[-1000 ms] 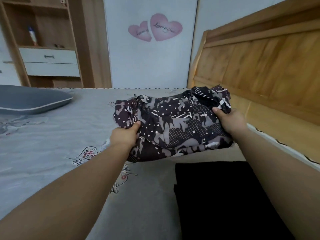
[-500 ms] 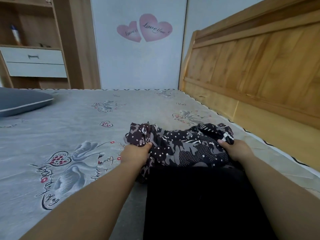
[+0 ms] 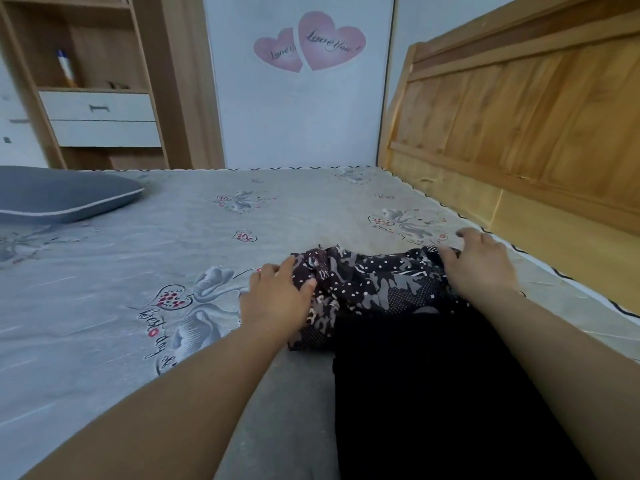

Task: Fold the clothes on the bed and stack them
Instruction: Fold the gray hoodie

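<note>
Hands | L hand (image 3: pixel 277 299) + R hand (image 3: pixel 479 265) flat, fingers relaxed, pressing camo garment (image 3: pixel 374 285) btwn them | black garment (image 3: pixel 433 393) under it, nearer wrists

Black garment (image 3: pixel 433 393): cut off by the bottom edge, so dark that no folds or edges read; its far end runs under the patterned garment (image 3: pixel 370 289), overlap hidden. Patterned garment: left edge hidden under left hand (image 3: pixel 277 299), right edge under right hand (image 3: pixel 479 263); fold count unreadable. Left fingertips blurred; right hand's grip on the cloth can't be judged. Both forearms run out of frame. Pillow (image 3: pixel 62 194) cut by left edge. Headboard (image 3: pixel 519 116) cut by top and right edges. Small heart's (image 3: pixel 280 51) lettering blurred. Bottle (image 3: pixel 65 69) on the shelf (image 3: pixel 90 89): label too small to read.
</note>
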